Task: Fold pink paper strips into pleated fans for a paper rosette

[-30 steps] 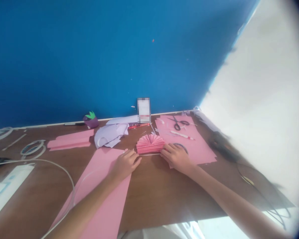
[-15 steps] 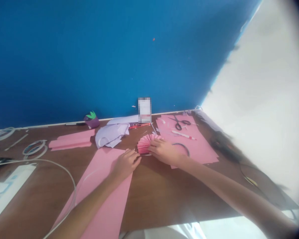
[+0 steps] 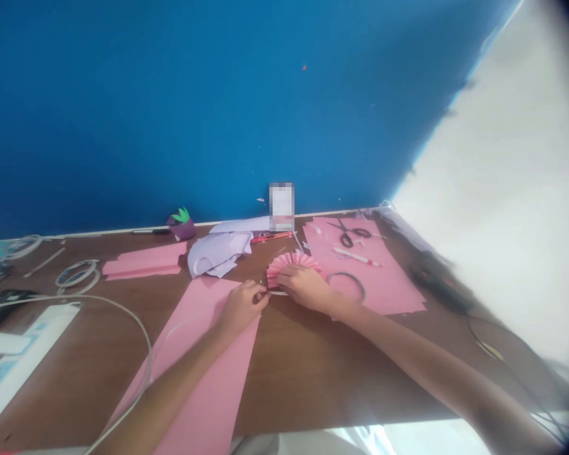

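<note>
We see the pleated paper fan (image 3: 294,264) on the table (image 3: 303,373), between the left hand (image 3: 240,308) and the right hand (image 3: 305,287). A ring (image 3: 346,285) lies just right of the fan, on a paper sheet (image 3: 389,287); scissors (image 3: 352,234) and a pen (image 3: 358,256) lie behind it. A long paper strip (image 3: 203,373) runs under the left hand. Crumpled paper (image 3: 215,251) lies behind it, a folded sheet (image 3: 145,264) further left.

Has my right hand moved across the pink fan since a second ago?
Yes. The right hand has slid left over the pink pleated fan, off the tape ring and toward the left hand.
</note>
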{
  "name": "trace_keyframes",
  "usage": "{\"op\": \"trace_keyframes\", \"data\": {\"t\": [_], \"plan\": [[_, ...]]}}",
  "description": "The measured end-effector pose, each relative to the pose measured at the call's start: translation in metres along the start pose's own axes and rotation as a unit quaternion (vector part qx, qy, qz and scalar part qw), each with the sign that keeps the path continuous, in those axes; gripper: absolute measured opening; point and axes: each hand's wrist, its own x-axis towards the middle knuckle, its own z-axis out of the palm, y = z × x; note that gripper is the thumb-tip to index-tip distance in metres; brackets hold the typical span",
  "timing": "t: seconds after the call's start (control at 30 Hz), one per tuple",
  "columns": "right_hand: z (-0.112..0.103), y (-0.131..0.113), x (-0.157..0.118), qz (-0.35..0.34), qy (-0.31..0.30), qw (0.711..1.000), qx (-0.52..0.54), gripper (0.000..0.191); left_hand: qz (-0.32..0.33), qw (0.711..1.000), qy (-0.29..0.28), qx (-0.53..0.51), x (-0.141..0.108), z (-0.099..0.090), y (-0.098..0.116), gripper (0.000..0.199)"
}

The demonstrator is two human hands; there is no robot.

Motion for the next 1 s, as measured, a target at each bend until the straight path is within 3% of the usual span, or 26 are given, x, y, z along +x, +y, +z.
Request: {"op": "trace_keyframes", "data": {"t": [0.57,1.0], "plan": [[0.0040,0.0037,0.0004,-0.015,0.023,0.997,0.076,0.021,-0.022,0.997,-0.032,-0.069,-0.0010,-0.0079,0.0006,0.005],[-0.0015,0.0003,-0.0003,-0.021,0.021,0.995,0.093,0.018,0.003,1.000,-0.009,-0.022,-0.0008,-0.0047,0.0047,0.011]]}}
